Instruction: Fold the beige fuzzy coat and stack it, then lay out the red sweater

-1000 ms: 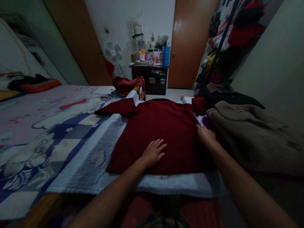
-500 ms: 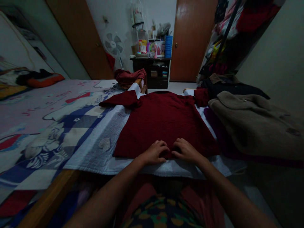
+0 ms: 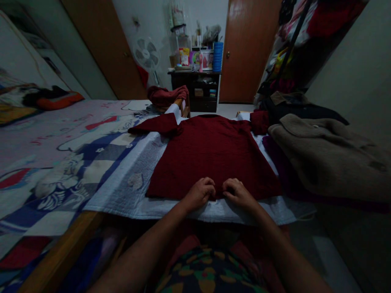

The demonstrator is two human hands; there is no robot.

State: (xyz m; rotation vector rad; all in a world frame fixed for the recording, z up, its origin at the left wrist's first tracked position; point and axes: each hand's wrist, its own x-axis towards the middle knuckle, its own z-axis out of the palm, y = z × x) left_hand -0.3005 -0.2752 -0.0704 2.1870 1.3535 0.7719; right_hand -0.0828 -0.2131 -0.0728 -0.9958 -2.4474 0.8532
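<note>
A dark red long-sleeved top [image 3: 210,150] lies spread out with its hem toward me. Its left sleeve reaches out over the bed side, while the sleeve on the right is folded near the coats. At the middle of the hem, my left hand [image 3: 200,192] has its fingers curled and closed on the fabric. Just to its right, my right hand [image 3: 238,193] pinches the same hem, with a small gap between the two hands. Under the top is a pale quilted cloth [image 3: 128,203], which shows along the front and left.
To the left is a bed with a patterned blanket [image 3: 100,158] and a wooden edge [image 3: 70,248]. Folded coats, a brown-grey one [image 3: 324,154] uppermost, are piled on the right. Farther back stand a fan [image 3: 147,53], a dark cabinet [image 3: 180,87] and a door [image 3: 240,53].
My fingers have curled in more tightly at the hem, my right hand's most clearly. The top stays spread in the same place; the view has shifted slightly.
</note>
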